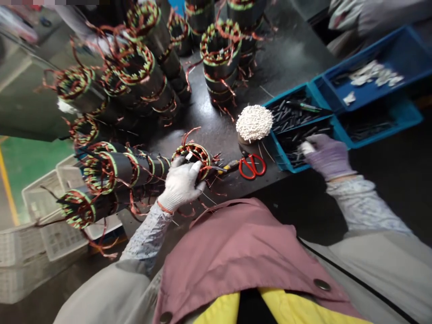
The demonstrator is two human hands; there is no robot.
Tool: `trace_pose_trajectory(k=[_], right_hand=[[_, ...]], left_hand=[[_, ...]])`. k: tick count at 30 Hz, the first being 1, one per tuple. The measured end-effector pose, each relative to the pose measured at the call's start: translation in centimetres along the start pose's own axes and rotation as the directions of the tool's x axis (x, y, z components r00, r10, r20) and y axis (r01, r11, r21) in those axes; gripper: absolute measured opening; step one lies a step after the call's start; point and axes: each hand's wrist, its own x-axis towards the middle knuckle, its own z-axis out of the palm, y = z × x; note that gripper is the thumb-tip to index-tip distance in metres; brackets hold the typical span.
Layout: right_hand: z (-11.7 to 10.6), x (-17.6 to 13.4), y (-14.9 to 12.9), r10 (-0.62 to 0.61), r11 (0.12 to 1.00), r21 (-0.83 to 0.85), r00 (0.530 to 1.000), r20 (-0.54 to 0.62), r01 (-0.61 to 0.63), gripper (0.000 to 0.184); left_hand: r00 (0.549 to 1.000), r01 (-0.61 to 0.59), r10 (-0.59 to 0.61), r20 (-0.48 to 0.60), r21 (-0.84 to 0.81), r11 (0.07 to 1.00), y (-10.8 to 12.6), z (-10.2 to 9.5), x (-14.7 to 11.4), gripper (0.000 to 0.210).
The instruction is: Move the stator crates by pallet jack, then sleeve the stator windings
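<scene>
A dark table (290,58) fills the middle of the scene, with a green floor (30,157) and pale plastic crates (40,225) at near left.

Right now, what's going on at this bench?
A person in gloves works at a dark table crowded with copper-wound stators. The left hand grips one stator lying on its side at the table's near edge. The right hand reaches into a blue bin of small dark sleeves. Red scissors lie between the hands.
</scene>
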Motion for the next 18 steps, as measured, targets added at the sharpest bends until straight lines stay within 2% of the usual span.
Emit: trace_pose_trajectory(k=[2,3,4,6,8,10,13,16,18], right_hand=[[2.4,-1.9,-2.8,0.008,0.983,0.181,1.000,0.029,-0.013,0.028],[4.0,-2.7,-4.4,0.022,0.967,0.252,0.995,0.101,-0.047,0.033],[5.7,-3.3,-5.9,0.055,0.917,0.376,0.976,0.209,-0.132,0.038],[8.7,-3.9,-8.5,0.137,0.771,0.550,0.928,0.348,-0.320,0.043],[10.6,-3.8,-10.2,0.218,0.604,0.647,0.877,0.428,-0.466,0.043],[11.3,-3.5,-10.8,0.251,0.485,0.682,0.834,0.492,-0.548,0.040],[11.3,-3.1,-10.5,0.230,0.391,0.687,0.788,0.572,-0.613,0.033],[11.3,-2.9,-10.1,0.195,0.313,0.716,0.781,0.594,-0.623,0.032],[11.4,-2.9,-10.1,0.194,0.321,0.721,0.788,0.584,-0.614,0.033]], left_hand=[[1.000,-0.006,0.006,-0.006,-0.006,1.000,0.0,0.0,0.0,0.042],[1.000,-0.008,0.008,-0.003,-0.009,1.000,0.0,0.0,0.0,0.042],[1.000,-0.011,0.011,0.000,-0.013,1.000,0.0,0.0,0.0,0.042],[1.000,-0.025,0.025,0.002,-0.019,1.000,0.0,0.0,0.0,0.043],[0.999,-0.040,0.040,-0.010,-0.021,0.999,0.0,0.1,-0.1,0.043],[0.998,-0.050,0.049,-0.028,-0.022,0.999,-0.1,0.2,-0.1,0.041],[0.997,-0.062,0.061,-0.054,-0.024,0.998,0.0,0.5,-0.2,0.041],[0.995,-0.079,0.076,-0.072,-0.030,0.996,0.0,0.6,-0.1,0.042],[0.994,-0.083,0.080,-0.075,-0.033,0.996,0.0,0.7,-0.1,0.043]])
